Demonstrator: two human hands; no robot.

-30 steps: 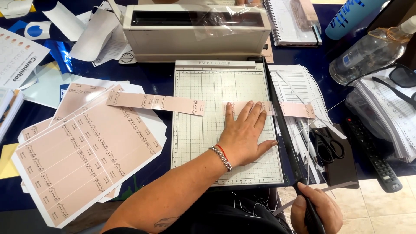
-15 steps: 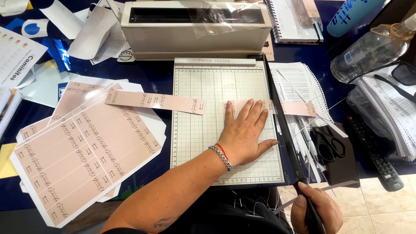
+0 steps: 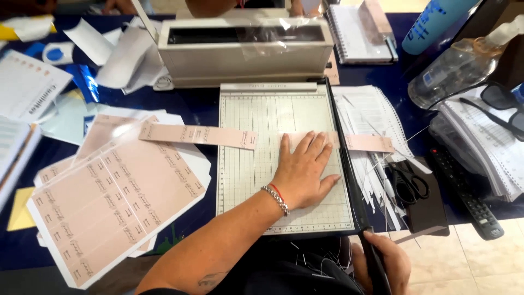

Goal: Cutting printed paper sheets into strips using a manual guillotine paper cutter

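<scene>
My left hand (image 3: 303, 170) lies flat, fingers spread, on a pink paper strip (image 3: 367, 143) that crosses the right side of a gridded paper cutter (image 3: 256, 164). The strip's right end sticks out past the black blade arm (image 3: 345, 164), which is down along the cutter's right edge. At the bottom of the view my right hand (image 3: 388, 262) grips the blade arm's black handle. A second pink strip (image 3: 197, 135) rests across the cutter's left edge.
Pink printed sheets (image 3: 109, 202) are stacked at the left. A grey laminating machine (image 3: 245, 46) stands behind the cutter. Paper offcuts (image 3: 368, 117), black scissors (image 3: 406, 183), a remote control (image 3: 466, 199), sunglasses (image 3: 505, 106), a plastic bottle (image 3: 456, 74) and a notebook (image 3: 357, 30) crowd the right.
</scene>
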